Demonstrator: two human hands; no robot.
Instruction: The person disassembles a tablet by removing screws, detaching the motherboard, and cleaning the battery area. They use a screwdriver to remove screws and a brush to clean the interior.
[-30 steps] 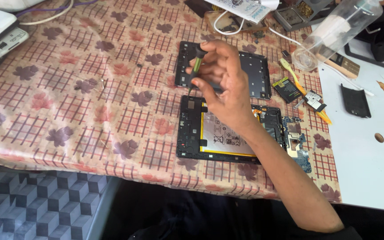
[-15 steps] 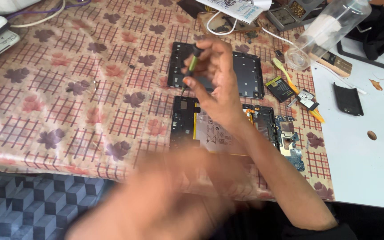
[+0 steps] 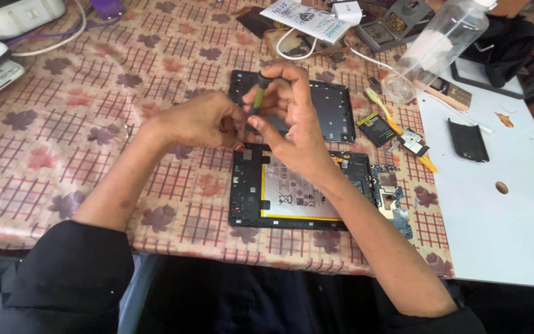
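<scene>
Screwdriver (image 3: 256, 99): held upright above opened tablet (image 3: 292, 192) on bench (image 3: 63, 136).
Right hand (image 3: 295, 124): grip closed around its handle.
Left hand (image 3: 199, 120): fingertips pinched at its tip, apparently steadying the bit.

Two hands (image 3: 205, 120) (image 3: 292, 127), one screwdriver (image 3: 256, 99), one opened tablet (image 3: 292, 192), one back cover (image 3: 332, 108), one bottle (image 3: 434, 46), one toothbrush (image 3: 397, 127), one charger (image 3: 345, 10).

Screwdriver (image 3: 256, 99) tip perhaps behind fingers (image 3: 233, 127)
</scene>
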